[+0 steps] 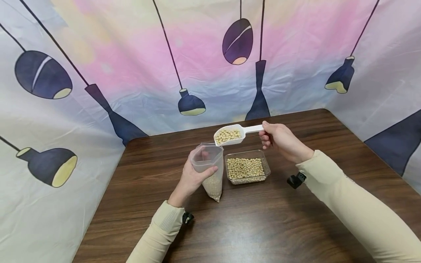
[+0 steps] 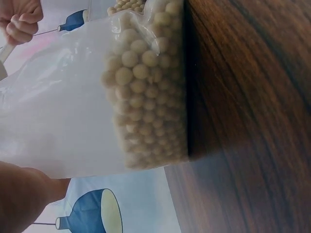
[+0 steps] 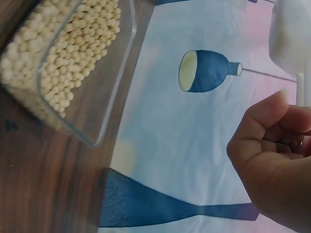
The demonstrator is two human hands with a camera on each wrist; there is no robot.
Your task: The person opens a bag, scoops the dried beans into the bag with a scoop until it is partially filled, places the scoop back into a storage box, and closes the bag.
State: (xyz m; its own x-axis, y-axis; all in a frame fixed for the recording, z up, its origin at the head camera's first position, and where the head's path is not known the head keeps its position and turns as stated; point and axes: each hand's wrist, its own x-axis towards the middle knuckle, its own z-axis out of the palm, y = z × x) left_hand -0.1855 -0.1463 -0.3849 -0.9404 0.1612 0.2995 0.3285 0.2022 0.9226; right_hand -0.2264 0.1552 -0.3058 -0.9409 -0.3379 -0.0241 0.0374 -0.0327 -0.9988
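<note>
My right hand [image 1: 281, 140] grips the handle of a white scoop [image 1: 237, 134] heaped with pale round beans [image 1: 227, 135]. The scoop's front lip hangs just over the mouth of a clear plastic bag [image 1: 208, 155]. My left hand [image 1: 194, 176] holds that bag upright by its upper part, thumb in front and fingers behind. In the left wrist view, beans [image 2: 141, 97] fill the lower part of the bag, which stands on the table. Right of the bag, a clear plastic box [image 1: 248, 179] holds more beans; the right wrist view shows its rim [image 3: 116, 92] close up.
The brown wooden table [image 1: 256, 223] meets a cloth backdrop [image 1: 204, 54] printed with hanging lamps along its far edge. Black straps with small devices [image 1: 296, 180] sit at both wrists, below the cream sleeves [image 1: 355, 204].
</note>
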